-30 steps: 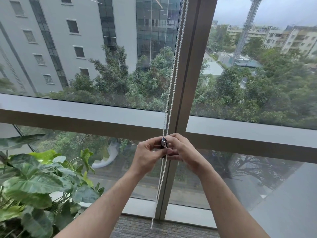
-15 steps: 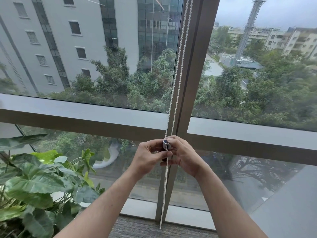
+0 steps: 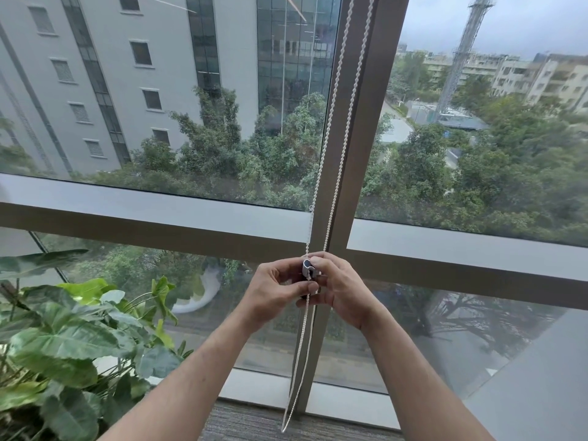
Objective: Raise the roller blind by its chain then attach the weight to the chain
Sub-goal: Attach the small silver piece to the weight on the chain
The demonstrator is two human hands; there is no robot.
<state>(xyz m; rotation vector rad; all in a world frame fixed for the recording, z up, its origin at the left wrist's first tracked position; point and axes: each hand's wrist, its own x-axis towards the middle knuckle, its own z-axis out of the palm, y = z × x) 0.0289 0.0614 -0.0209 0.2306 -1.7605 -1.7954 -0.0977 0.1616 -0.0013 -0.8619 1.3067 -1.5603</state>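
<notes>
A white bead chain (image 3: 334, 100) hangs in two strands along the brown window mullion (image 3: 359, 154), and its loop ends near the floor. A small grey weight (image 3: 307, 268) sits on the chain at the height of the lower crossbar. My left hand (image 3: 276, 291) pinches the weight from the left with thumb and fingers. From the right, my right hand (image 3: 343, 291) grips the weight's top and the chain. The roller blind itself is out of view above the frame.
A large-leafed green plant (image 3: 63, 345) stands at the lower left beside the window. The horizontal crossbar (image 3: 159, 224) runs across the glass at hand height. Grey carpet (image 3: 248, 421) lies below the sill. A grey surface (image 3: 547, 377) slants in at the lower right.
Both hands stay on the weight at the same spot. The chain's lower loop has swung slightly to the right, and the view has shifted a little.
</notes>
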